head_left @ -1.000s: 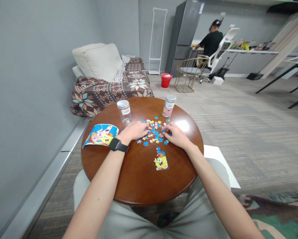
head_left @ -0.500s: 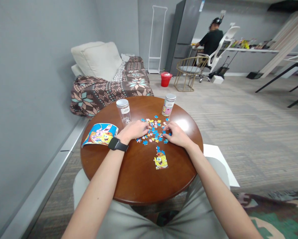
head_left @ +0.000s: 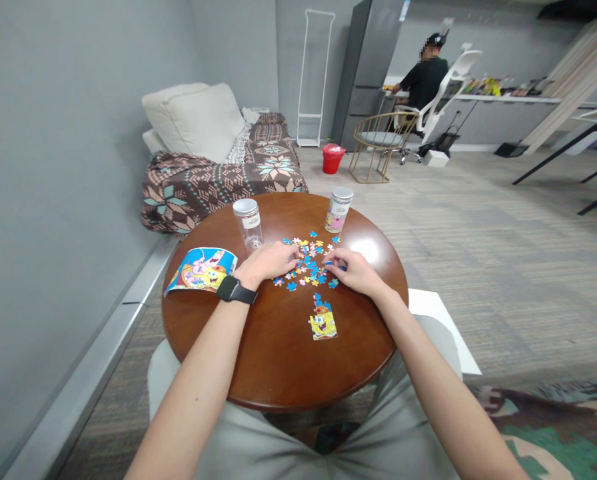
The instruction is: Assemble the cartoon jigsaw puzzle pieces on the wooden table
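A spread of loose jigsaw puzzle pieces (head_left: pixel 309 267), mostly blue, yellow and pink, lies on a round brown table (head_left: pixel 278 360). At the left edge of the spread my left hand (head_left: pixel 274 259) rests with its fingers curled together; what lies under the fingertips is hidden. My right hand (head_left: pixel 351 269) is at the right edge, thumb and forefinger closed around a blue puzzle piece. Closer to me lies a joined puzzle section (head_left: pixel 323 323) with a yellow cartoon face and some blue above it. A printed picture sheet (head_left: pixel 201 269), curled at its edges, lies left of my left wrist.
Toward the table's far side stand a clear jar (head_left: pixel 249 223) with a silver lid and a second lidded jar (head_left: pixel 338 210) with a printed label. Beyond are a covered sofa (head_left: pixel 218 180), a red bin (head_left: pixel 333 159), a wire-frame chair (head_left: pixel 382 143) and a seated person (head_left: pixel 426 80).
My right hand's fingers have shifted slightly left, and thumb and forefinger have come closer together. My left hand stays in place.
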`<action>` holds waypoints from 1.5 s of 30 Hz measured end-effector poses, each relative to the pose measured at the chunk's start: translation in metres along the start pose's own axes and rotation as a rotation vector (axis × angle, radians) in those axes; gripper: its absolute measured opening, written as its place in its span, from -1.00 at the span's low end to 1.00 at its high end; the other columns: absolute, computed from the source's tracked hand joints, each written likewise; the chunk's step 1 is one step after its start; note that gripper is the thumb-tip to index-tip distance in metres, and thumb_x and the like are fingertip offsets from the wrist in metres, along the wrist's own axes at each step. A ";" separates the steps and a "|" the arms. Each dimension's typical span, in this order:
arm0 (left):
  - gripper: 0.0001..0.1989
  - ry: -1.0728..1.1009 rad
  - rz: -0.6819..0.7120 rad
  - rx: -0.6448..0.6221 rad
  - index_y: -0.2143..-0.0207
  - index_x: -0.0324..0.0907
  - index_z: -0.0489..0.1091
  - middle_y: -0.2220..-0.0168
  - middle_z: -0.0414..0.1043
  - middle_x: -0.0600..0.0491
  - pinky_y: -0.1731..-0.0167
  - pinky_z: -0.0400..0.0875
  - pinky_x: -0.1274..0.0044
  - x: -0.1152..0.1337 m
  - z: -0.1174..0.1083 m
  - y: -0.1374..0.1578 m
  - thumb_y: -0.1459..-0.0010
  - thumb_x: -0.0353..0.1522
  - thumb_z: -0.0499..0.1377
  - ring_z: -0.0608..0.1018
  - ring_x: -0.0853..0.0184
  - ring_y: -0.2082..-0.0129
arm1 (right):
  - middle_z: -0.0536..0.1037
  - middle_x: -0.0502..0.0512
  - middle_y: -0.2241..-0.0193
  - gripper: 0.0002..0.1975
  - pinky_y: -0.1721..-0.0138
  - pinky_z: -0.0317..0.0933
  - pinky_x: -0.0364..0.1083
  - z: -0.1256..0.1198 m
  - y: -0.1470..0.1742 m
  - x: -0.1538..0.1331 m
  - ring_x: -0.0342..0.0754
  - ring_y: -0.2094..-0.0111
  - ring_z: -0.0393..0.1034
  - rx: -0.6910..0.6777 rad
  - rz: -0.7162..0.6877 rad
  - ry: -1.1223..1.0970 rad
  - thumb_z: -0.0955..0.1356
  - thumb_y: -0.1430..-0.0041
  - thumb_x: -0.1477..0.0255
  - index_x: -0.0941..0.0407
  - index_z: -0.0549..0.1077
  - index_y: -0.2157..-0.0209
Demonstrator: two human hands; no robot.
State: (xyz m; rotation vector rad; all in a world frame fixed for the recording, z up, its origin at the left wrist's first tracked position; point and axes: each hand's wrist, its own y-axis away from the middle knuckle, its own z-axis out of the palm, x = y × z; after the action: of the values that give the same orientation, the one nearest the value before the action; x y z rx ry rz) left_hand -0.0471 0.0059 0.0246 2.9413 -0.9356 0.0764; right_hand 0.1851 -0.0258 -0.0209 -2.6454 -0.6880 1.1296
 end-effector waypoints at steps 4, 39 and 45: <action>-0.73 -0.005 -0.020 0.001 0.16 -0.08 0.45 0.23 0.56 -0.04 0.26 0.38 0.47 -0.002 0.000 0.000 -0.21 -0.27 0.01 0.58 0.19 0.23 | 0.57 0.10 0.33 -0.82 0.26 0.27 -0.07 -0.004 -0.003 0.001 -0.04 0.33 0.41 0.165 0.061 0.020 0.27 -0.15 0.41 0.09 0.52 0.34; -0.65 -0.108 -0.366 0.029 0.18 -0.26 0.48 0.22 0.55 -0.24 0.25 0.46 0.38 -0.010 0.000 0.003 -0.19 -0.41 -0.08 0.60 0.07 0.20 | 0.48 0.14 0.37 -0.88 0.26 0.29 -0.05 -0.018 -0.004 0.016 -0.05 0.35 0.36 0.827 0.311 -0.111 0.30 0.03 0.46 0.14 0.38 0.36; -0.66 -0.103 -0.378 0.025 0.17 -0.26 0.48 0.21 0.55 -0.24 0.23 0.46 0.39 -0.010 0.000 0.003 -0.20 -0.38 -0.07 0.59 0.08 0.19 | 0.52 0.17 0.30 -0.82 0.34 0.31 -0.09 -0.018 -0.003 0.013 -0.04 0.32 0.39 0.753 0.280 -0.108 0.31 0.01 0.43 0.14 0.48 0.33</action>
State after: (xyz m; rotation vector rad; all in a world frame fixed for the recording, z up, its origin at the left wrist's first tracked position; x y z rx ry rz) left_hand -0.0568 0.0095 0.0241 3.1102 -0.3737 -0.0808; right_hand 0.2042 -0.0168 -0.0155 -2.0662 0.1114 1.2806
